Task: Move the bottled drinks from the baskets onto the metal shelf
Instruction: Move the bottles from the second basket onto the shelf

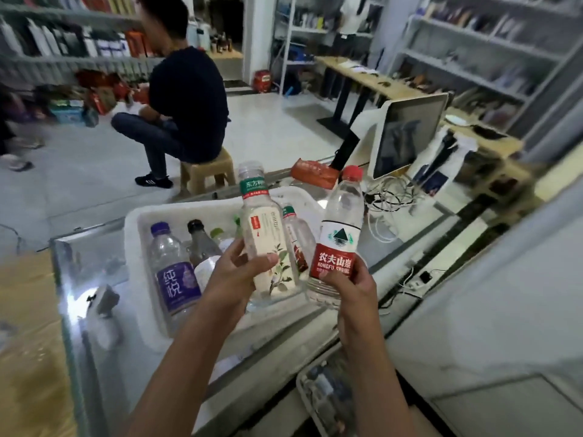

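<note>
Far left shelves (pixel 63 42): upper left of the frame, blurred bottles and red boxes on them.
Seated person (pixel 186 99): upper left of centre, in a dark top and jeans, sitting on a tan plastic stool (pixel 206 175), back to the camera.
Table (pixel 72 279): glass-topped, running from lower left up to the right; it carries the white basket.
White basket (pixel 138 222): centre left, resting on the table, with several bottles inside it.
Purple-label water bottle (pixel 172 272): at the left end of the basket, purple cap, leaning slightly.
Dark-capped bottle (pixel 202 244): just beside the purple one, further back in the basket.
Left hand (pixel 235 272): centre of the frame, thumb and fingers curled round the lower half of the tea bottle, lifting it above the basket.
Tea bottle (pixel 265 234): clear, no cap visible, green neck band and cream label with a leaf print; upright, tilted a little left.
Green-capped bottle (pixel 296 238): behind and between the two held bottles, inside the basket.
Right hand (pixel 350 288): right of centre, fingers wrapped round the base of the Nongfu Spring bottle.
Nongfu Spring bottle (pixel 339 244): red cap, red and white label, tilted slightly right, just beside the tea bottle.
Monitor (pixel 407 134): right of centre on the table, angled screen, white cables below it.
Right shelves (pixel 489 48): upper right, grey, contents blurred.
Second basket (pixel 325 402): bottom centre, under the table edge, contents unclear.
</note>
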